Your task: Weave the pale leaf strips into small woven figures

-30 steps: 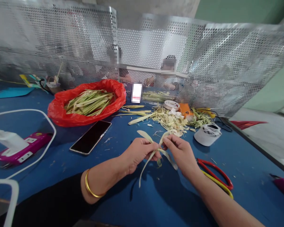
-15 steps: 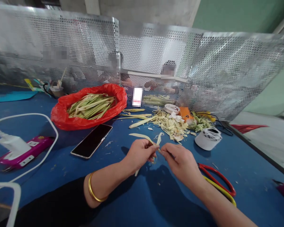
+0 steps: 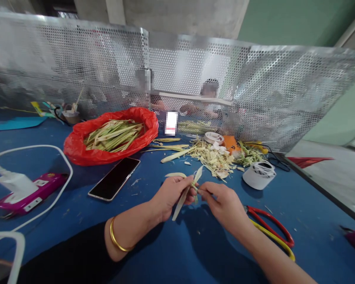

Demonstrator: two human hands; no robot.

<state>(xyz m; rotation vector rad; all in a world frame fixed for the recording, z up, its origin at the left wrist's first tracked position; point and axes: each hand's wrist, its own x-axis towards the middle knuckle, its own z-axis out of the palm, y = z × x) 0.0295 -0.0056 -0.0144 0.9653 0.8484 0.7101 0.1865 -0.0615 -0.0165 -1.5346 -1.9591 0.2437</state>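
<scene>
Pale green leaf strips [image 3: 180, 202] cross one another between my two hands above the blue table. My left hand [image 3: 174, 195], with a gold bangle [image 3: 116, 236] at its wrist, pinches them near their crossing; one strip hangs down over its fingers and another points up. My right hand [image 3: 225, 201] is closed at the fingertips on the right side of the same small bundle. Beyond the hands lies a heap of pale leaf scraps [image 3: 211, 157]. Long green leaves [image 3: 115, 135] fill a red plastic bag [image 3: 85, 156] at the left.
A phone [image 3: 114, 179] and a magenta power strip [image 3: 47, 187] with a white cable lie left. Scissors [image 3: 272, 227] with red and yellow handles and a white roll [image 3: 258, 175] are right. A perforated metal screen [image 3: 189, 67] stands behind, with people beyond it.
One strip now hangs down in front of my left fingers, where it was mostly hidden before. The upright strip has straightened, and my left hand has turned slightly. My right hand stays close beside it.
</scene>
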